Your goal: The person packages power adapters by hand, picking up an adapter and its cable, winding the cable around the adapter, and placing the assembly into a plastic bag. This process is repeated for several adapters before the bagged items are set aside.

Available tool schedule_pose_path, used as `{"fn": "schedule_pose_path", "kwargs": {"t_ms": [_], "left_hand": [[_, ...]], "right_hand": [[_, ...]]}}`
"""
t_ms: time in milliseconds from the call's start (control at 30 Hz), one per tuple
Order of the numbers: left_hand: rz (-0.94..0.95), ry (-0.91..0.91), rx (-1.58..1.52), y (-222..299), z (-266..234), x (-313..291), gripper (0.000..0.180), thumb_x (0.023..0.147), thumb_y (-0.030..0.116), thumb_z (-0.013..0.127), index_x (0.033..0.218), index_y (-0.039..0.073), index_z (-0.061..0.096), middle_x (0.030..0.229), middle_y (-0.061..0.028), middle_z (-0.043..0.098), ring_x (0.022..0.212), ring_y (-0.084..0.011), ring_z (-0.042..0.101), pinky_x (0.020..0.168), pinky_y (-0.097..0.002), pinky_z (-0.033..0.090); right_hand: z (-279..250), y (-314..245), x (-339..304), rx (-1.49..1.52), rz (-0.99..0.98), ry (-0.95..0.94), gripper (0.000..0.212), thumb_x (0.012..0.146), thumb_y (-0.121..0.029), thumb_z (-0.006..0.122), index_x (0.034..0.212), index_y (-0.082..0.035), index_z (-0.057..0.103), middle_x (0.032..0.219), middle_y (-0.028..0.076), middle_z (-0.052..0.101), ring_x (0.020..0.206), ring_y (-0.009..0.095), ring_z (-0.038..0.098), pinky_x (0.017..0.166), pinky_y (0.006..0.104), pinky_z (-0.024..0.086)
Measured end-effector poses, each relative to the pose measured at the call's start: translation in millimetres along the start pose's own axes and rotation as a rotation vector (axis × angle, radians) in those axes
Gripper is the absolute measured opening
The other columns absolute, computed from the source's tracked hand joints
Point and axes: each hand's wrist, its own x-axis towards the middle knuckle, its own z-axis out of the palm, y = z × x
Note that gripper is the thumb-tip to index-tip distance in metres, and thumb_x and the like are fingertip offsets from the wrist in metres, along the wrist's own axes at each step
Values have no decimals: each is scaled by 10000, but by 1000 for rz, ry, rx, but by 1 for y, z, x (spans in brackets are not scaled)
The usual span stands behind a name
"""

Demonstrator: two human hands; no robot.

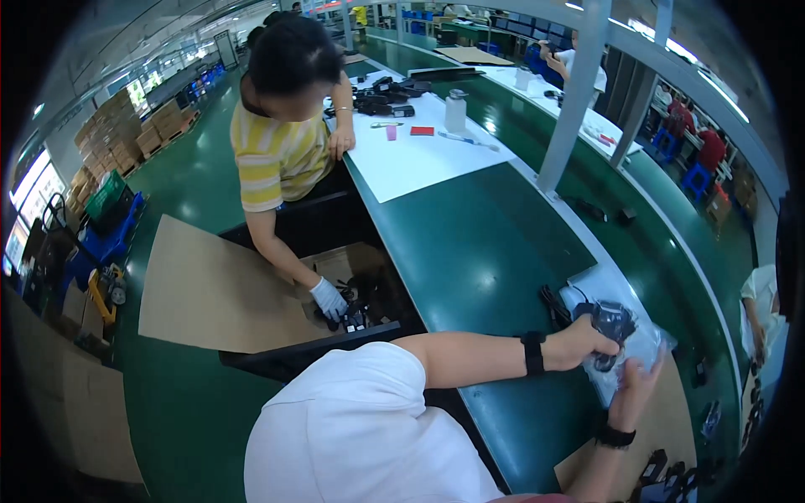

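My left hand (575, 342) reaches across the green workbench and grips a black power adapter (612, 323) with a bundled cord. Clear film of a plastic bag (650, 335) lies around and beside the adapter; how far the adapter sits inside it I cannot tell. At the bag's near edge, my right hand (639, 387) has its fingers closed on the film, slightly blurred. Beneath both hands are more clear bags on a white sheet (577, 295). A black cable (553, 307) lies just left of the adapter.
Across from me a co-worker (285, 142) reaches a gloved hand (329, 300) into a black bin (369, 331) of black parts. Black devices (386, 96) lie on a white mat (394, 172). Several black blocks (658, 469) stand on cardboard (667, 402) nearby. A metal post (574, 109) rises beyond the bench.
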Motion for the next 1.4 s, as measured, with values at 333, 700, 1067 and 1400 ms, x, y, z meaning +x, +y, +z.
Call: {"fn": "schedule_pose_path", "kwargs": {"t_ms": [333,700,1067,1400], "left_hand": [[56,-64,-64,24,-13,8,276,736,-74,596,999,0,560,887,-76,611,787,-183,601,734,-303,502],[18,-137,196,-4,10,-7,325,761,10,663,1065,16,550,1010,-47,594,941,-151,564,808,-276,470],[356,33,806,0,-8,13,268,787,214,664,669,-20,612,675,-54,564,696,-166,527,636,-268,417],[320,99,670,8,-20,19,272,823,212,622,714,-36,596,703,-45,592,644,-131,518,591,-279,422]], "right_hand": [[-9,-6,11,292,-36,6,650,878,-267,551,1400,-111,197,1132,86,518,1047,170,488,897,380,414],[38,-3,-20,336,277,22,331,950,-302,435,1081,-22,553,1011,52,598,893,135,573,764,271,479],[41,24,-15,-549,-290,121,283,904,-228,545,1034,13,616,845,27,650,774,133,605,656,264,469],[38,10,-20,-130,227,35,285,896,-184,535,1080,25,594,977,45,619,779,77,543,727,194,438]]}}
